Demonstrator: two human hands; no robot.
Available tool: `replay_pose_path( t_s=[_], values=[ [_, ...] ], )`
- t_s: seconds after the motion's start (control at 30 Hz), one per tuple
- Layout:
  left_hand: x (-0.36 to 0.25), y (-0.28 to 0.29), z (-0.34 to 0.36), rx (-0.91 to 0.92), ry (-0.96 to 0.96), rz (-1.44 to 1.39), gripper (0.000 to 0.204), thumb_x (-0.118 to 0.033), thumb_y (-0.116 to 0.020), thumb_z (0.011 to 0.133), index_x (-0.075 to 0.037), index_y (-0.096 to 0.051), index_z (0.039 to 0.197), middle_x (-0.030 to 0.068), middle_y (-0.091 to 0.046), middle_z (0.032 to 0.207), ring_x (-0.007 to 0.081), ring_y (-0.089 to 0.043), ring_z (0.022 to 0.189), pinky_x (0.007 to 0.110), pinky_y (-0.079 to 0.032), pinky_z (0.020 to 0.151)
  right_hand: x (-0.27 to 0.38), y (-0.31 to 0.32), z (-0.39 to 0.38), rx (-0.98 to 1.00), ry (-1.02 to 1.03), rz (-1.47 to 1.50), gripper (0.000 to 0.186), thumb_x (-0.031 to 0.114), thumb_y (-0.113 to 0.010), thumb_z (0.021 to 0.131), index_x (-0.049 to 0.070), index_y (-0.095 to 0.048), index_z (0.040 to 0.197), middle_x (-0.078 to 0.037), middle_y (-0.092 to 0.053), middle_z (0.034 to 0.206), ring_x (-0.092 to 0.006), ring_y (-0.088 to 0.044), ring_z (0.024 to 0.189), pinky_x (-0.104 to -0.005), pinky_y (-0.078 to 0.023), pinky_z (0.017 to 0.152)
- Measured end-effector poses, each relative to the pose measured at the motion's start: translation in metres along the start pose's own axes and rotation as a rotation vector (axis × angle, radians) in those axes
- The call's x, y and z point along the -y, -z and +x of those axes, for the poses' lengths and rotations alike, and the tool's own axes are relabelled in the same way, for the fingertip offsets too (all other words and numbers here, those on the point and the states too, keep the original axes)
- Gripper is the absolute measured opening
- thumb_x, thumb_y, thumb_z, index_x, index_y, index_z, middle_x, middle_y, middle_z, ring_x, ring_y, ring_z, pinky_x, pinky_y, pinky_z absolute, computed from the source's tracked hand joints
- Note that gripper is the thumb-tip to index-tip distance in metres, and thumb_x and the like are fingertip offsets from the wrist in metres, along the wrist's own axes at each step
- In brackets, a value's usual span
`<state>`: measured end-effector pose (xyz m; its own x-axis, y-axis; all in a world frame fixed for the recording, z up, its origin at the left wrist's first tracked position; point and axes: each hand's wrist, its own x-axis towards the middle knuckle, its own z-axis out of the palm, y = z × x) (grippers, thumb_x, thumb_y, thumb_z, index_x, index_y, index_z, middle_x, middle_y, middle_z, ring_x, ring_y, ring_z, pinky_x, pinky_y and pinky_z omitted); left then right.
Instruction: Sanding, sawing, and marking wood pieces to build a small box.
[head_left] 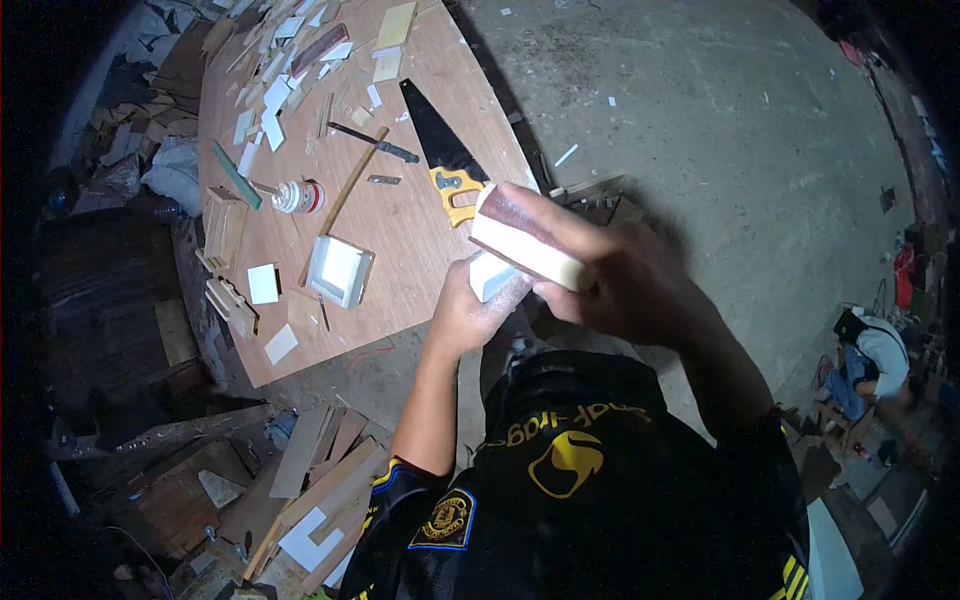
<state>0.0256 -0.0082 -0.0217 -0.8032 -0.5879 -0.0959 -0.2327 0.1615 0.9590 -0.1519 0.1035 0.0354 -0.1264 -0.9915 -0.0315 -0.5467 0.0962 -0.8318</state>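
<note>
My right hand is closed round a sanding block, a pale block with reddish-brown sandpaper along its upper side. Just below it, my left hand grips a small white piece, partly hidden by the block and my fingers. Block and piece overlap in view; I cannot tell whether they touch. Both hands are just off the table's right edge. Close by on the tabletop lies a handsaw with a yellow handle. A small white open box sits left of my left hand.
The wooden table carries a white jar, a dark file-like tool, a thin stick and many offcuts at the far left. Boards are piled at lower left. Another person sits at far right.
</note>
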Motion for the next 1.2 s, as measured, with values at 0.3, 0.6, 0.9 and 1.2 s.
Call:
replay_pose_path(
  t_s=[0.3, 0.6, 0.9, 1.2],
  values=[
    [-0.008, 0.014, 0.008, 0.057, 0.229, -0.496, 0.015, -0.009, -0.061, 0.092, -0.001, -0.049, 0.092, 0.006, -0.048, 0.064, 0.0146, -0.047, 0.052, 0.031, -0.044, 0.052, -0.023, -0.002, -0.005, -0.163, -0.03, 0.056, 0.075, 0.009, -0.071, 0.078, 0.008, -0.038, 0.145, -0.023, -0.066, 0.109, -0.0315, -0.07, 0.091, -0.0409, -0.057, 0.078],
    [-0.012, -0.001, 0.003, 0.052, 0.087, 0.047, 0.026, -0.018, -0.07, 0.086, 0.001, -0.066, 0.105, 0.0127, -0.071, 0.088, 0.0201, -0.068, 0.074, 0.032, -0.052, 0.07, 0.012, 0.005, -0.006, -0.092, -0.039, 0.056, 0.074, 0.009, -0.073, 0.079, 0.005, -0.039, 0.145, -0.022, -0.064, 0.119, -0.0298, -0.069, 0.098, -0.0389, -0.055, 0.084],
    [-0.018, -0.008, 0.008, 0.069, -0.023, 0.12, 0.028, -0.014, -0.069, 0.084, 0.0, -0.066, 0.108, 0.0167, -0.072, 0.091, 0.0261, -0.071, 0.084, 0.035, -0.052, 0.076, 0.023, 0.018, -0.007, -0.071, -0.07, -0.05, 0.079, 0.004, -0.072, 0.077, 0.009, -0.036, 0.147, -0.021, -0.065, 0.118, -0.0319, -0.07, 0.092, -0.0355, -0.056, 0.08],
    [-0.016, -0.012, 0.019, 0.077, -0.077, 0.167, 0.027, -0.016, -0.069, 0.084, 0.001, -0.066, 0.105, 0.0181, -0.071, 0.09, 0.027, -0.07, 0.082, 0.036, -0.052, 0.076, 0.018, 0.024, -0.005, -0.082, -0.057, -0.004, 0.08, 0.004, -0.071, 0.078, 0.011, -0.035, 0.149, -0.02, -0.066, 0.115, -0.0305, -0.069, 0.091, -0.0366, -0.055, 0.081]
  ],
)
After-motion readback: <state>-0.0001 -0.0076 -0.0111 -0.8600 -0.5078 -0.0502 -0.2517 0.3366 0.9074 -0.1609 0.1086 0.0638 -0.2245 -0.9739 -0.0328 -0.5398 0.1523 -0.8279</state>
